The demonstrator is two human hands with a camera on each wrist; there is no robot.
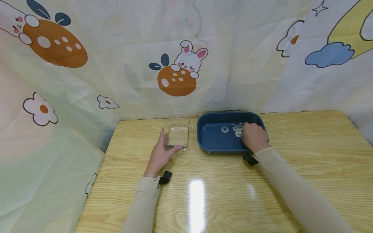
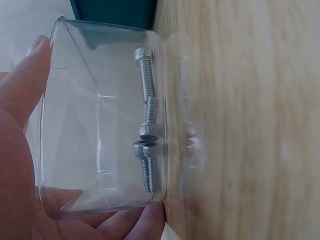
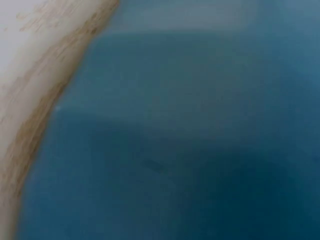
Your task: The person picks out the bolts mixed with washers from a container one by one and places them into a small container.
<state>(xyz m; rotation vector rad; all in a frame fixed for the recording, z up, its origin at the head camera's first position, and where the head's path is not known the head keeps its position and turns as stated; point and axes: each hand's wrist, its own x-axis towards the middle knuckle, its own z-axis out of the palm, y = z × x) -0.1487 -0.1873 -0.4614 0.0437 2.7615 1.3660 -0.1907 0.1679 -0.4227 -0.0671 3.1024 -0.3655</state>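
My left hand (image 1: 161, 156) holds a clear plastic box (image 2: 75, 100), thumb on one side and fingers round the other. Several silver socket-head bolts (image 2: 146, 82) lie inside it along the bottom, as the left wrist view shows. My right hand (image 1: 254, 136) reaches down into a dark blue bin (image 1: 211, 139), its fingertips hidden beneath it. A thin metal bolt (image 1: 236, 124) shows beside those fingers; I cannot tell whether they pinch it. Flat washers (image 1: 224, 129) lie on the bin floor to the left of the hand.
The box and bin stand side by side near the back edge of a wooden table (image 1: 221, 194). Behind them hangs a patterned cloth (image 1: 239, 64), which also covers the left side. In the right wrist view, the blurred blue bin wall (image 3: 175, 75) fills most of the picture.
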